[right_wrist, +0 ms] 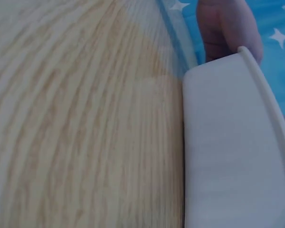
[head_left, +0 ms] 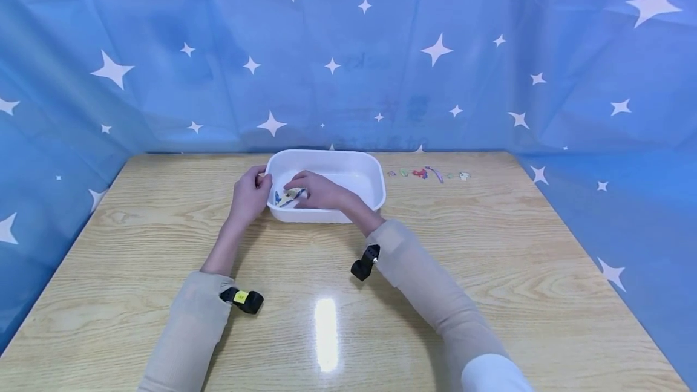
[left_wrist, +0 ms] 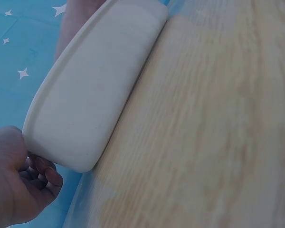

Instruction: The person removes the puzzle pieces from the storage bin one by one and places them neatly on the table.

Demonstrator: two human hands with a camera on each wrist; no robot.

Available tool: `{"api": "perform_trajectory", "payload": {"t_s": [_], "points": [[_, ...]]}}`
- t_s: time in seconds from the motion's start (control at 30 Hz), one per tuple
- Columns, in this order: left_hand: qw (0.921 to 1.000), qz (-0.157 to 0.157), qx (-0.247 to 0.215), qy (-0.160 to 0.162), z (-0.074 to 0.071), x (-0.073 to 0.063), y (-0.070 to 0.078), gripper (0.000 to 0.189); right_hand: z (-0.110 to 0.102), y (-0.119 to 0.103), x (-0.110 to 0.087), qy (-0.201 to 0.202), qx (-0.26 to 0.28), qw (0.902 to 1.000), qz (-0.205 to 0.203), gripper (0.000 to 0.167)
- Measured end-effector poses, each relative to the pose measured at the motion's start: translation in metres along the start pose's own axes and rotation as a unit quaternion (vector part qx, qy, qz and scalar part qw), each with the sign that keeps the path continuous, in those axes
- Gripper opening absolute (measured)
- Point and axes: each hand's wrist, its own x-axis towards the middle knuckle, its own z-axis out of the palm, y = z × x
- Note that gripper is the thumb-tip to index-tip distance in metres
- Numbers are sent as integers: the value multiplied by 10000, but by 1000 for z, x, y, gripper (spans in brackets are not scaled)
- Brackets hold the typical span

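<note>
A white plastic tub [head_left: 354, 215] stands near the table's back edge. My left hand [head_left: 252, 195] grips its left end. In the left wrist view, the fingers of that hand curl below the tub's rim [left_wrist: 50, 80]. My right hand [head_left: 321, 191] reaches down inside the tub, fingers bent over a small patterned pile [head_left: 287, 197] of yellowish, white and blue pieces in the left end. Whether those fingers pinch a piece is hidden. In the right wrist view, the tub wall [right_wrist: 232, 142] blocks the right hand's work.
Right of the tub, several small coloured pieces lie in a row, among them a red one [head_left: 420, 173], a purple strip [head_left: 435, 174] and a whitish one [head_left: 464, 176]. The wooden table [head_left: 490, 271] ends at a blue star-patterned curtain [head_left: 348, 95].
</note>
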Motion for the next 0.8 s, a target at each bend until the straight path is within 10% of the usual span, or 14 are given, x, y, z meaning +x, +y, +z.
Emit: {"api": "perform_trajectory", "payload": {"t_s": [0.17, 0.8], "points": [[10000, -1, 2, 37, 0, 1, 0, 40, -1, -2, 3, -80, -358, 9991, 205, 35], [9999, 52, -13, 147, 1, 0, 0, 39, -4, -5, -8, 693, 1046, 9903, 603, 11]]}}
